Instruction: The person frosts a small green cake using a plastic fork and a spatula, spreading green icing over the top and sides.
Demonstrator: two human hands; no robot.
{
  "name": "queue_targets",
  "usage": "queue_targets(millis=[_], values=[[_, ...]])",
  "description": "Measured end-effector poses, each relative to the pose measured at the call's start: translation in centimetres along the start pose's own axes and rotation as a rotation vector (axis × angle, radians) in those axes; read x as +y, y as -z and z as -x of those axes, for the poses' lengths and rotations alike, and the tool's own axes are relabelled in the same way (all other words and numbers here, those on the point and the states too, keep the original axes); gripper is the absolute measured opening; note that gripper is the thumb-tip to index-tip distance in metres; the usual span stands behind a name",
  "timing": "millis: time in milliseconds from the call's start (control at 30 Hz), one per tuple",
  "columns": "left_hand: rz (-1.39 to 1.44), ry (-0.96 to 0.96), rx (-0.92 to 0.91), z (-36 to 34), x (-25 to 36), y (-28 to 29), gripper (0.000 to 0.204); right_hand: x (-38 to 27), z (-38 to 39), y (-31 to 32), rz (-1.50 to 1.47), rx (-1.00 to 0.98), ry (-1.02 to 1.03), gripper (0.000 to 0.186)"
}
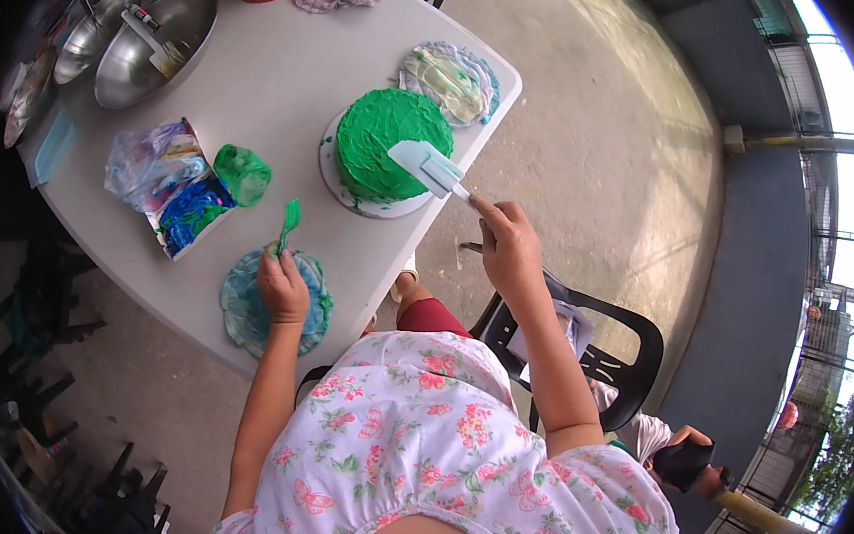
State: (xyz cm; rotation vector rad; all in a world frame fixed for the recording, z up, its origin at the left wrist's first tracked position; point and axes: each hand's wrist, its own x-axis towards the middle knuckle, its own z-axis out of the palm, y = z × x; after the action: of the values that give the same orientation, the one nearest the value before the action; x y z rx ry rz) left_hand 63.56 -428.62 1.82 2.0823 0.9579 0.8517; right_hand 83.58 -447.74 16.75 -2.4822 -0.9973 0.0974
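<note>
A round cake (387, 135) covered in rough green icing stands on a white cake board (330, 169) near the table's right edge. My right hand (513, 245) is closed around the handle of a pale spatula (421, 164). Its wide blade overlaps the cake's near right side in view; I cannot tell whether it touches the icing. In my left hand (284, 286) a small green fork-shaped tool (290, 221) is pinched, tip pointing away from me. That hand is over a blue-stained round cloth (246, 301) at the table's near edge.
Left on the table (263, 89) are a box (185, 218) smeared with blue icing, a crumpled plastic bag (148, 166) and a green-smeared piece (242, 175). Metal bowls (146, 73) stand far left. Beyond the cake lies a stained cloth (451, 82). A black chair (639, 351) is at right.
</note>
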Motion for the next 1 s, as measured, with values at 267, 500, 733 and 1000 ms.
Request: queue_targets(millis=[267, 500, 733, 1000], values=[[-0.028, -0.036, 0.0, -0.1, -0.3, 0.0, 0.014, -0.5, -3.6, -2.7, 0.034, 0.042, 0.04, 0.031], [-0.016, -0.032, 0.001, -0.1, -0.3, 0.0, 0.013, 0.3, -0.6, -1.8, 0.041, -0.047, 0.05, 0.031], [-0.021, -0.013, 0.008, 0.0, -0.3, 0.0, 0.013, 0.7, 2.6, 1.0, -0.009, -0.016, -0.032, 0.028], [-0.051, -0.017, -0.008, 0.1, -0.5, 0.1, 0.013, 0.8, 0.7, 1.5, -0.196, 0.058, -0.102, 0.027]])
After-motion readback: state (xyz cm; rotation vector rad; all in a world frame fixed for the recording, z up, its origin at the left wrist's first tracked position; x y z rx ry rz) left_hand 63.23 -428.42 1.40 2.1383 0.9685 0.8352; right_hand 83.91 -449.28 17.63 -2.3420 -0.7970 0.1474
